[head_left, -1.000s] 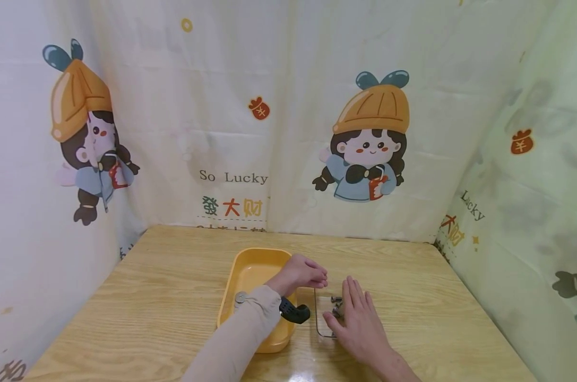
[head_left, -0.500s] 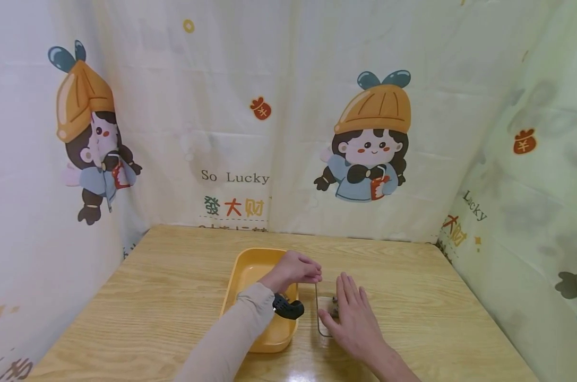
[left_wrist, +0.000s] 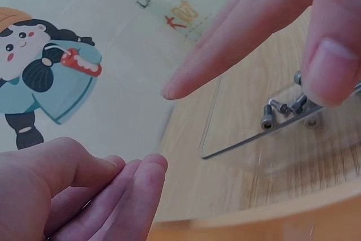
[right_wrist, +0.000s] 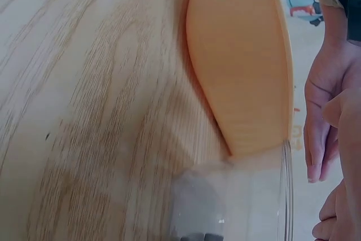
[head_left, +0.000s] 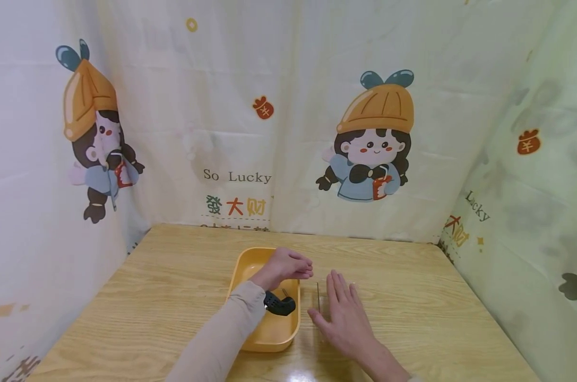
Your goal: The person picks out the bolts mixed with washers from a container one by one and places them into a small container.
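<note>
My left hand (head_left: 286,263) hovers over the right side of a yellow tray (head_left: 269,339). In the left wrist view its thumb lies against the fingers, and nothing shows between them. My right hand (head_left: 344,321) is held with straight fingers over a clear plastic box (left_wrist: 237,146), covering most of it in the head view. Several dark socket-head screws (left_wrist: 268,118) lie in that box, seen past the right fingers in the left wrist view. Whether the right hand touches the box cannot be told.
The box stands just right of the tray on a wooden table (head_left: 173,276). A thin dark piece (head_left: 284,292) shows in the tray beside a black wrist device (head_left: 280,305). Printed curtains (head_left: 293,132) close off the back and sides.
Both hands have shifted left, the left one further over the tray. My right hand now hides the screws in the head view. The round metal pieces in the tray are no longer visible.
</note>
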A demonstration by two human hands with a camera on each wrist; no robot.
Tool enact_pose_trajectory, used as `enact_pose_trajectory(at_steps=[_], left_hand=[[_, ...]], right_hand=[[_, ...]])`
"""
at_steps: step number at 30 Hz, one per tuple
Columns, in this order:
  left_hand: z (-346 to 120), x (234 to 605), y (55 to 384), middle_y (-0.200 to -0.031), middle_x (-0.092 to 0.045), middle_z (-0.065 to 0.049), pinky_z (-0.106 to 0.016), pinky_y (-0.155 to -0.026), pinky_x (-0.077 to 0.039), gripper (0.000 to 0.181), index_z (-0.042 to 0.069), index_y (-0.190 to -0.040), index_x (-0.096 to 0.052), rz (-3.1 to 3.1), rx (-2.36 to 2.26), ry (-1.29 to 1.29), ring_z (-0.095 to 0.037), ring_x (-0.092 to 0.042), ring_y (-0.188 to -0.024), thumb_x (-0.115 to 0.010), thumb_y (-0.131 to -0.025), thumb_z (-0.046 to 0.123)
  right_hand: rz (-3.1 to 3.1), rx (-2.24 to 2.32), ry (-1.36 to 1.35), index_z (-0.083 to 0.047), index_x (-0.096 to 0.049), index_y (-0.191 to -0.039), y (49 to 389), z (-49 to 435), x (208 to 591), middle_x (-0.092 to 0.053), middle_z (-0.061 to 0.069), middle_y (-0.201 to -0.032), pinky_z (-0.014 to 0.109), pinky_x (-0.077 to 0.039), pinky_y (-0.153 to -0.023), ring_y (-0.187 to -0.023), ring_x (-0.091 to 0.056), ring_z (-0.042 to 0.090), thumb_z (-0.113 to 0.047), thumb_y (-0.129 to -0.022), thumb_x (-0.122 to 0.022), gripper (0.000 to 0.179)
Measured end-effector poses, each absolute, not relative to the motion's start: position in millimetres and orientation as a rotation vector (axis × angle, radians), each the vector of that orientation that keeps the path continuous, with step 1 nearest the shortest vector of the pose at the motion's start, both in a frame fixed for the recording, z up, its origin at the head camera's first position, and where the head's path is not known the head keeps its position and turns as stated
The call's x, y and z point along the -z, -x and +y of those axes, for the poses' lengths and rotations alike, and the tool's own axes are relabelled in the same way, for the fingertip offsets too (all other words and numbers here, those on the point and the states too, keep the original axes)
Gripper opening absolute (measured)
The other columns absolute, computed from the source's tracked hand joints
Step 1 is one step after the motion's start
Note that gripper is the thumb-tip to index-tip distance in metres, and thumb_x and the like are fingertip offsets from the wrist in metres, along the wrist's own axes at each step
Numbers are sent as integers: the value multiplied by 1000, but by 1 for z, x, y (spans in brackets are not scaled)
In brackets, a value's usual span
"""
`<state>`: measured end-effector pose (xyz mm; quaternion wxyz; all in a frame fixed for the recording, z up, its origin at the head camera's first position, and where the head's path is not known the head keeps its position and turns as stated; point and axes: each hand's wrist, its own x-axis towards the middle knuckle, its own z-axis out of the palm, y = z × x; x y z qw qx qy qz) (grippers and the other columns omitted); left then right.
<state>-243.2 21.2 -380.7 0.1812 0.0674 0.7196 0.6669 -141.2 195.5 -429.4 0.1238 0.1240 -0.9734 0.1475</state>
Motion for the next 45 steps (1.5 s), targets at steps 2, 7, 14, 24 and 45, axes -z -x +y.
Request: enact_pose_trajectory(at_steps=[2, 7, 14, 24, 45], left_hand=[[18, 381, 244, -104, -74, -23, -36, -87, -62, 22, -8, -112, -69, 2036, -1883, -185, -27, -75, -92, -63, -96, 6], [11, 382, 245, -105, -73, -25, -38, -88, -61, 23, -9, -112, -68, 2031, -1896, -158, -28, -75, -93, -63, -96, 6], [-2, 389, 245, -103, -73, -25, -43, -93, -59, 25, -12, -112, -66, 2016, -1918, -152, -26, -75, -89, -61, -96, 6], [-23, 402, 243, -107, -71, -30, -35, -85, -63, 26, -16, -114, -65, 2026, -1936, -73, -22, -75, -85, -60, -96, 3], [-33, 415, 237, -87, -75, -15, -32, -80, -64, 19, -9, -102, -72, 2156, -1730, 94, -19, -75, -76, -67, -92, 6]], right_hand=[[-2836, -421, -367, 4, -27, -153, 141, 193, 429, -21, 19, -163, 56, -18, -125, -152, -21, 35, -56, -96, -53, 87], [-2842, -438, -399, 5, -28, -153, 141, 185, 429, -22, 20, -163, 57, -18, -125, -152, -19, 34, -54, -96, -54, 86], [-2839, -435, -444, 4, -28, -153, 140, 174, 429, -24, 20, -162, 58, -22, -124, -151, -23, 36, -54, -95, -55, 86], [-2864, -383, -495, 3, -24, -154, 139, 162, 432, -20, 19, -163, 55, -19, -125, -153, -18, 33, -57, -97, -51, 87], [-2914, -364, -518, 2, -29, -153, 137, 143, 440, -25, 19, -162, 56, -19, -125, -152, -21, 34, -62, -94, -49, 90]])
